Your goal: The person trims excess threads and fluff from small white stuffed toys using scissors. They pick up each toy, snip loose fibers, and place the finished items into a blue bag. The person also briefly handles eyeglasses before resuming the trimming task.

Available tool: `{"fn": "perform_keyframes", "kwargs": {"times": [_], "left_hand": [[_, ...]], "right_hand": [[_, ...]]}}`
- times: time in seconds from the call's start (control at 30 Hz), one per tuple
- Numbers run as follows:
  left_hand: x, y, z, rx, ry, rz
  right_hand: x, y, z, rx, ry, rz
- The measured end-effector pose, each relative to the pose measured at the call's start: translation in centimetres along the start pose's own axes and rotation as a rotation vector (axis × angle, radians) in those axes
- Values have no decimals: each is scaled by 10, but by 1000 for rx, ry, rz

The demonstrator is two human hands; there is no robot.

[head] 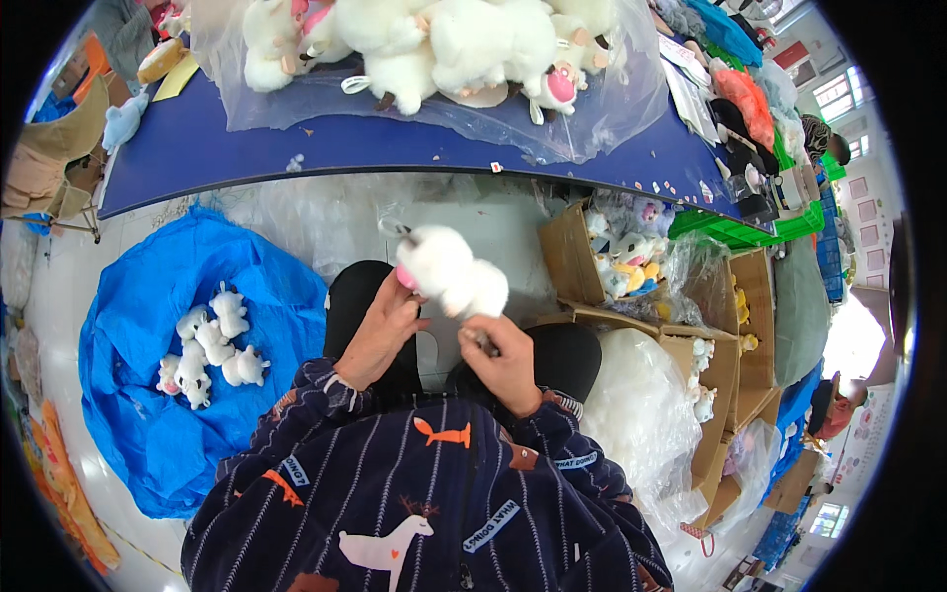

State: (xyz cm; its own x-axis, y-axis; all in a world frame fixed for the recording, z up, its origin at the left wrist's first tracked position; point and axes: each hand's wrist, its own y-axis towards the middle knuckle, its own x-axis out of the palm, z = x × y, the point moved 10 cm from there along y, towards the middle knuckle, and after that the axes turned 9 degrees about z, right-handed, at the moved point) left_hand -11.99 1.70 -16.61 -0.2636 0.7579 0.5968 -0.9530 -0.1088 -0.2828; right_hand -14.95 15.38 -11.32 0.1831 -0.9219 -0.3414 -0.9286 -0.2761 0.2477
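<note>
A small white plush animal [455, 270] with a pink snout and a dark ear is held above my lap. My left hand [383, 325] has its fingers at the snout. My right hand [503, 362] pinches the toy's lower end, where a small dark part shows between thumb and fingers. Several similar white plush toys [214, 340] lie in a blue plastic sack [148, 444] on the floor to the left. More white plush toys [484, 37] are heaped on clear plastic film [621, 111] on the blue table [355, 152] in front.
Cardboard boxes [566, 251] holding mixed plush toys stand to the right, beside a clear bag of white stuffing [636, 399]. A light blue plush toy [124, 122] is at the table's left end. Green crates [803, 222] and people [840, 411] are farther right.
</note>
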Motion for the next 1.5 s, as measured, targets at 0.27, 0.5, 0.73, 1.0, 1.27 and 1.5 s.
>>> {"fn": "perform_keyframes", "kwargs": {"times": [0.27, 0.5, 0.73, 1.0, 1.27, 1.5], "left_hand": [[-26, 15, -3, 53, -243, 221], [-7, 10, -25, -112, -212, 51], [-4, 5, -3, 56, -46, 188], [-7, 4, -14, -190, -211, 31], [4, -7, 3, -89, -132, -54], [-13, -1, -21, -187, -335, 97]], "right_hand": [[41, -25, -19, -310, -257, -416], [10, -9, 32, 630, 403, -28], [21, -3, 4, 169, 101, 11], [31, -16, 18, 565, 518, -176], [25, -16, 20, 607, 523, -169], [30, -22, 27, 429, 296, -134]]}}
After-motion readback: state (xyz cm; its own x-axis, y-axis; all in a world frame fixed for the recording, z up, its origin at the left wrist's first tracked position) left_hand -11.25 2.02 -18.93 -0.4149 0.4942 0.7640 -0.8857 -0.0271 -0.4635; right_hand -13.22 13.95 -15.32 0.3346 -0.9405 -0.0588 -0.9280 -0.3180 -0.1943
